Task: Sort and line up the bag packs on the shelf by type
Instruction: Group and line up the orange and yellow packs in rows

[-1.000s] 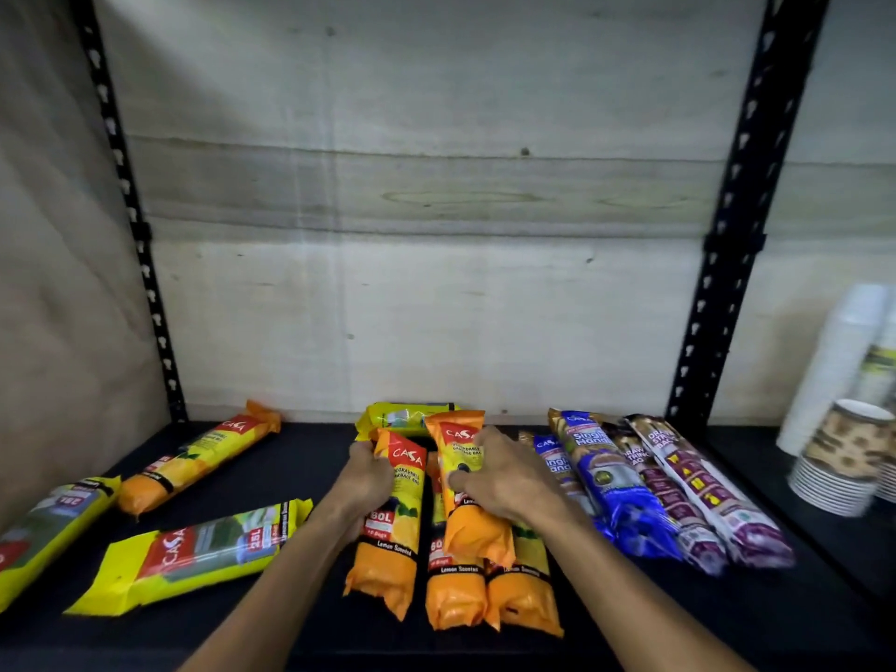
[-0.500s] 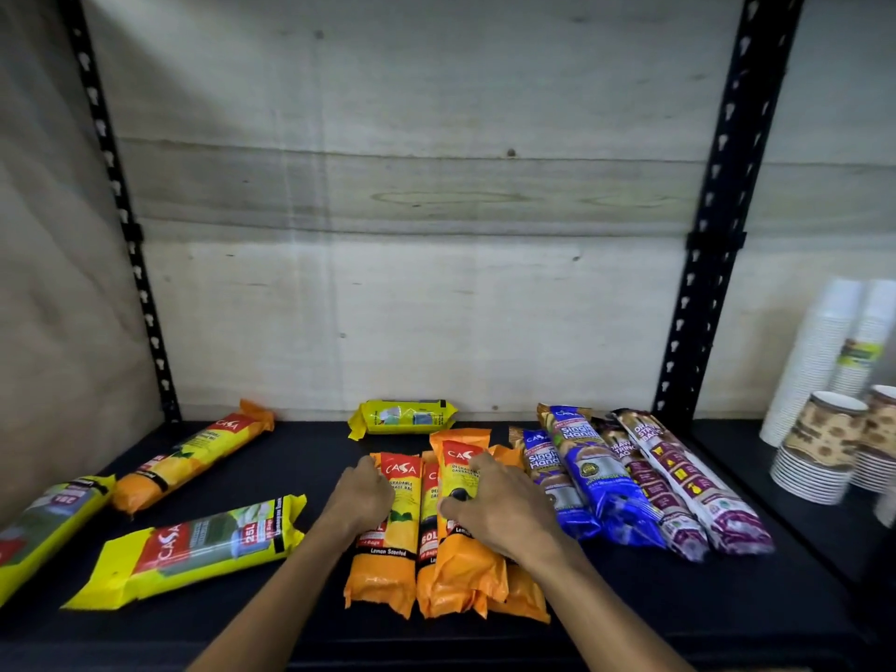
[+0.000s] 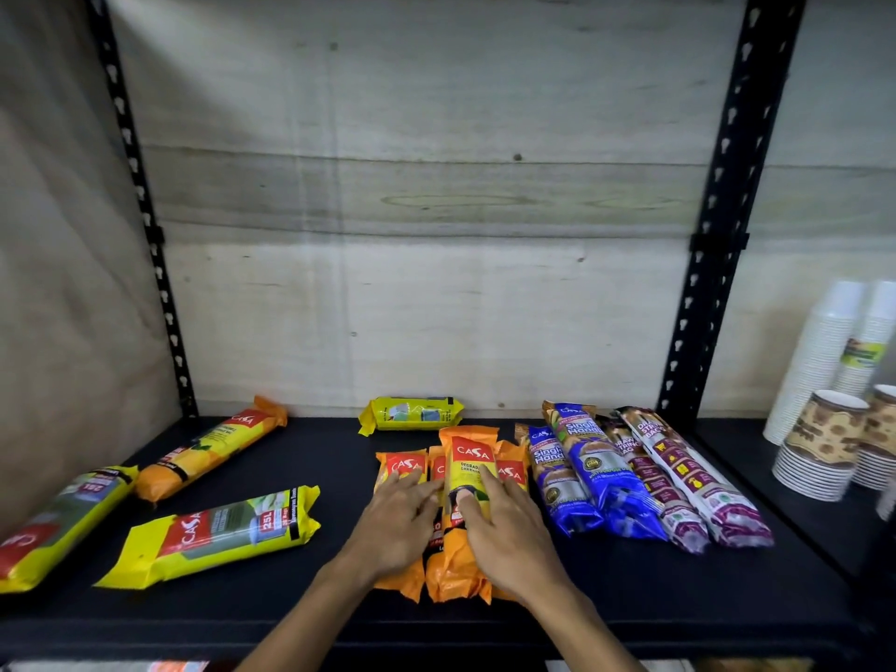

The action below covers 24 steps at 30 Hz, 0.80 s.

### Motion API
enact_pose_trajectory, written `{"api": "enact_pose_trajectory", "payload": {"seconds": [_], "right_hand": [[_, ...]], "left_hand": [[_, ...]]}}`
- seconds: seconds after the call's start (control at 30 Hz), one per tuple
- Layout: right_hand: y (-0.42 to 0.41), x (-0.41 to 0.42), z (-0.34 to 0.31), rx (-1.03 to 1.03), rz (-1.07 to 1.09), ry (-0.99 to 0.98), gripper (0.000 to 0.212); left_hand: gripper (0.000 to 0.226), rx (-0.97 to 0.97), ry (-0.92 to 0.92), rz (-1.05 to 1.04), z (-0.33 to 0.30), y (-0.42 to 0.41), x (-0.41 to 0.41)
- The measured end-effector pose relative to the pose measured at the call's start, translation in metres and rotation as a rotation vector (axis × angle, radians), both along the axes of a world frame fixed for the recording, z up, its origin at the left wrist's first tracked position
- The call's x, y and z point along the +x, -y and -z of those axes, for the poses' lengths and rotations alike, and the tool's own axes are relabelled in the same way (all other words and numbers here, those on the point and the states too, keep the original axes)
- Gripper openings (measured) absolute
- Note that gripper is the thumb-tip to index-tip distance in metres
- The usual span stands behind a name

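Several orange bag packs (image 3: pixel 469 457) lie side by side in the middle of the black shelf (image 3: pixel 339 448), one stacked on top. My left hand (image 3: pixel 402 514) rests flat on the leftmost orange packs, fingers spread. My right hand (image 3: pixel 504 531) lies on the top orange pack, thumb along its left side. Right of them lie two blue packs (image 3: pixel 589 470) and two purple-and-white packs (image 3: pixel 679 472) in a row. Another orange pack (image 3: pixel 213 446) lies apart at the left. Yellow packs lie at the left front (image 3: pixel 218 531), the far left (image 3: pixel 58 516) and by the back wall (image 3: pixel 412 413).
Black slotted uprights stand at the back left (image 3: pixel 140 225) and back right (image 3: pixel 712 225), with a wooden back wall. Stacks of white cups (image 3: pixel 824 351) and patterned paper cups (image 3: pixel 824 443) stand in the bay to the right. The shelf's front edge runs below my forearms.
Both hands pushed the orange packs together and squared them into one tight group beside the blue packs; the hands went from gripping packs to lying flat on them.
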State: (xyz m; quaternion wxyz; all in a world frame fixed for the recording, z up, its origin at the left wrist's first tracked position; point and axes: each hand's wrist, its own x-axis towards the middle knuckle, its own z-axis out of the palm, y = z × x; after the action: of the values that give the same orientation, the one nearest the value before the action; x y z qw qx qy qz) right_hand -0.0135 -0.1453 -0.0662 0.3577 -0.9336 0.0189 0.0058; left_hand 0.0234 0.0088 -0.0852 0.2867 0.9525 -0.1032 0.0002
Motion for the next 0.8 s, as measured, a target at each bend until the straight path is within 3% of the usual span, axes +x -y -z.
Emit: {"api": "enact_pose_trajectory", "payload": {"seconds": [0.8], "right_hand": [[0.001,0.048,0.001,-0.02,0.005,0.023,0.064]], "left_hand": [[0.047,-0.082,-0.028,-0.006,0.011,0.001,0.051]]}}
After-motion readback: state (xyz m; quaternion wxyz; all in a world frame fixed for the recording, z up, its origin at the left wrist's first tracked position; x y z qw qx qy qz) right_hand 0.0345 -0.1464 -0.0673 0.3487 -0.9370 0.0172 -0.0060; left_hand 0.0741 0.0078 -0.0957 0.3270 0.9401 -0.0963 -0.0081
